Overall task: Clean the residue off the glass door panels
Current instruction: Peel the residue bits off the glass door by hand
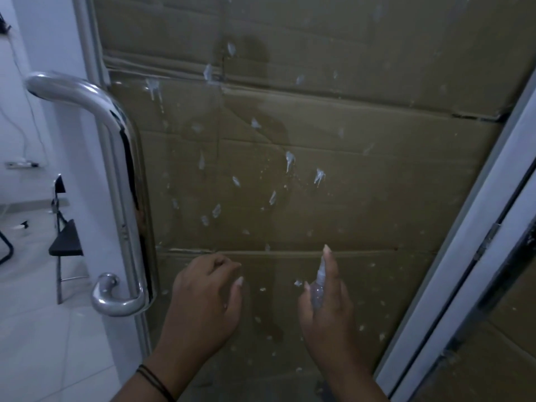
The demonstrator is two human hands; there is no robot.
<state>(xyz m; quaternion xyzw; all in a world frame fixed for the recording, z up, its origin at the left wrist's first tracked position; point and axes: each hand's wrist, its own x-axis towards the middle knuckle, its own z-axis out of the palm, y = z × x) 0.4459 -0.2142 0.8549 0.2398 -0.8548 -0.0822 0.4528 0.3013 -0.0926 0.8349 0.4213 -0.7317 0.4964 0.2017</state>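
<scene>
The glass door panel (362,175) fills the view, with brown cardboard behind it. Several white residue blobs (290,159) and running drips dot the glass, mostly around its middle. My right hand (327,311) grips a small clear spray bottle (317,288), nozzle up and pointed at the glass, with the index finger raised over its top. My left hand (206,300) hovers low in front of the glass with its fingers curled; I see nothing in it.
A curved steel pull handle (127,181) runs down the door's left edge. A white door frame (475,242) slants along the right, with a second panel beyond. A black folding chair (65,239) stands on the white tiled floor at left.
</scene>
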